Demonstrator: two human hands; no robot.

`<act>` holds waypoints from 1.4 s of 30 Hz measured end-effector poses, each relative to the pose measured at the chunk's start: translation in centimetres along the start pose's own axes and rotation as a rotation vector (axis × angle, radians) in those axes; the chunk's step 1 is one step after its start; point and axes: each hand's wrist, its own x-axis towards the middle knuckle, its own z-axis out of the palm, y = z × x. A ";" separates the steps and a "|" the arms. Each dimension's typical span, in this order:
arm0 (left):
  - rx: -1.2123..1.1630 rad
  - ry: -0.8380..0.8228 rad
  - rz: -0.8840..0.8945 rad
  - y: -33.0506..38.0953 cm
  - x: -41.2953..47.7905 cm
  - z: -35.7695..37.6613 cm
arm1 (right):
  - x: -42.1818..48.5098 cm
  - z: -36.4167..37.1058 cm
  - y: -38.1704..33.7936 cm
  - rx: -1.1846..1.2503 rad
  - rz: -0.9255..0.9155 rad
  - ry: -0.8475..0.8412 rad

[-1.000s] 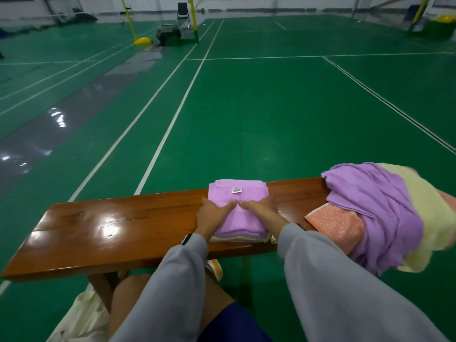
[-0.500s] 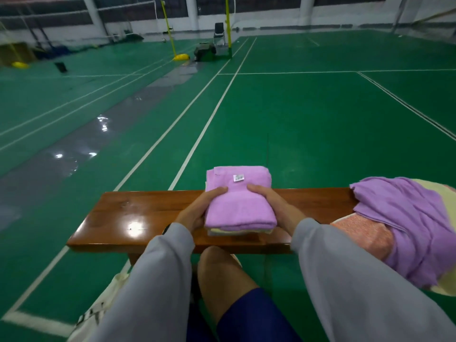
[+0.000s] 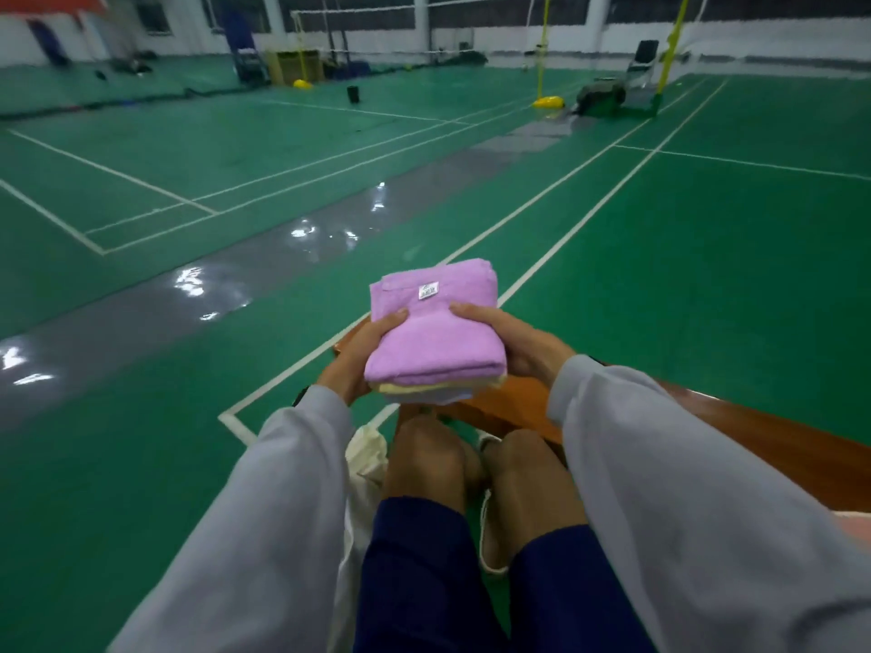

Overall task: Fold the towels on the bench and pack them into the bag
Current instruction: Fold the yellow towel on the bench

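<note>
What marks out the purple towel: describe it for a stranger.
Find the wooden bench on the green court. Over its end, the left hand and right hand grip a folded stack; the purple towel is the top layer. Unlike the pale yellow towel beneath, it bears a small white label.

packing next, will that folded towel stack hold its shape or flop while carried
Probably soft, not stiff: the towel stack bulges between the left hand and right hand gripping its sides. Layers could slip; the lower pale ones stick out unevenly.
</note>
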 end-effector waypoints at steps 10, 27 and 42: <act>0.062 0.281 0.009 -2.2 -4.0 -14.2 | 9.3 10.8 5.1 -0.128 0.050 -0.091; 0.084 0.599 -0.325 -22.7 -6.3 -28.9 | 19.8 18.4 21.9 -0.467 0.240 -0.217; -0.166 0.585 -0.684 -36.1 -5.6 -28.4 | 24.1 14.4 30.0 -0.755 0.629 -0.266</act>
